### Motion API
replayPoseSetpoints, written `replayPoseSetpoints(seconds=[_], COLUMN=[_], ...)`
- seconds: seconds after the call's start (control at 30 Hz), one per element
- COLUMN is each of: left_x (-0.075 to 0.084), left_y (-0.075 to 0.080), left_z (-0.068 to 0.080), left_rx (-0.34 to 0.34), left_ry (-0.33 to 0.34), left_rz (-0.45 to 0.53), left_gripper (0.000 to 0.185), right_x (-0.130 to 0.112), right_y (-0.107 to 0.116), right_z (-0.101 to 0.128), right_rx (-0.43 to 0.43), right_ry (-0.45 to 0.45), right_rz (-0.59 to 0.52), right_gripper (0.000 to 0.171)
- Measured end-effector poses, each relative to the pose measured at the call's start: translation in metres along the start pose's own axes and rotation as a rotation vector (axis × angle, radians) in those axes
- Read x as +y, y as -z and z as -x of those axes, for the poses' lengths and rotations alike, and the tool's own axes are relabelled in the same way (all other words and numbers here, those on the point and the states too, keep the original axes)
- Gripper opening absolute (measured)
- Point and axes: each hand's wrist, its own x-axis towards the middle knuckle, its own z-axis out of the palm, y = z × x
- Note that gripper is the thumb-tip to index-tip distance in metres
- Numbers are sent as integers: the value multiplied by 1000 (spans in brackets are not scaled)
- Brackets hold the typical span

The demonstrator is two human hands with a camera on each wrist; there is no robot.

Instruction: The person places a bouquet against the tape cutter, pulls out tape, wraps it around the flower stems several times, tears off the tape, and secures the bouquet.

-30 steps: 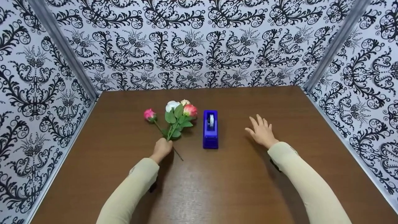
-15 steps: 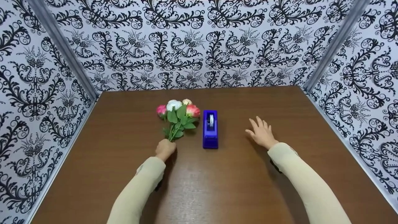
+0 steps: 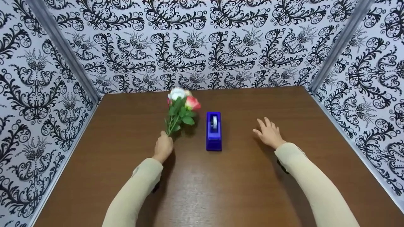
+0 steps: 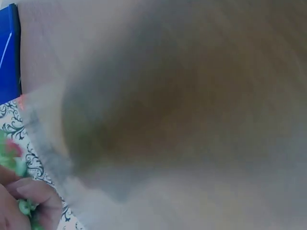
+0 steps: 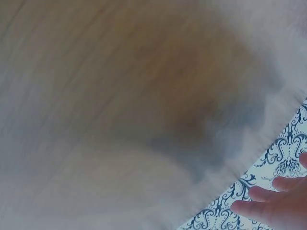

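Observation:
My left hand grips the green stems of a bunch of roses on the left half of the table. White, cream and coral-red blooms show at its top, with a bit of pink behind the white one. In the left wrist view, the thumb and fingers curl round the stems. A blue tape dispenser with a roll of tape stands right of the flowers. Over the table farther right is my right hand, fingers spread and holding nothing; the right wrist view shows its extended fingers.
The brown wooden table is bounded at the back and both sides by walls with black-and-white scroll patterns. Grey strips run up the corners.
The pink rose, apart at the left a second ago, has joined the bunch in my left hand. The bunch has then risen, its blooms moving away from me. My right hand has barely shifted.

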Motion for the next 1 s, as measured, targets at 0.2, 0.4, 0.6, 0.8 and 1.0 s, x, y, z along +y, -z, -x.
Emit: replayPoseSetpoints(seconds=[0.2, 0.4, 0.6, 0.8, 1.0], left_x=[16, 25, 34, 47, 59], left_y=[11, 3, -34, -76, -97], left_z=[3, 12, 28, 60, 77], left_rx=[182, 389, 566, 223, -47], left_ry=[-296, -897, -1225, -1200, -1046], left_rz=[-51, -203, -368, -504, -690], left_gripper=[28, 27, 28, 32, 37], right_x=[6, 24, 36, 37, 27], right_y=[19, 50, 74, 81, 79], right_z=[-1, -3, 0, 5, 3], right_rx=[35, 82, 97, 111, 111], right_ry=[-19, -80, -109, -115, -84], right_rz=[9, 19, 9, -8, -17], right_gripper=[62, 65, 70, 66, 64])
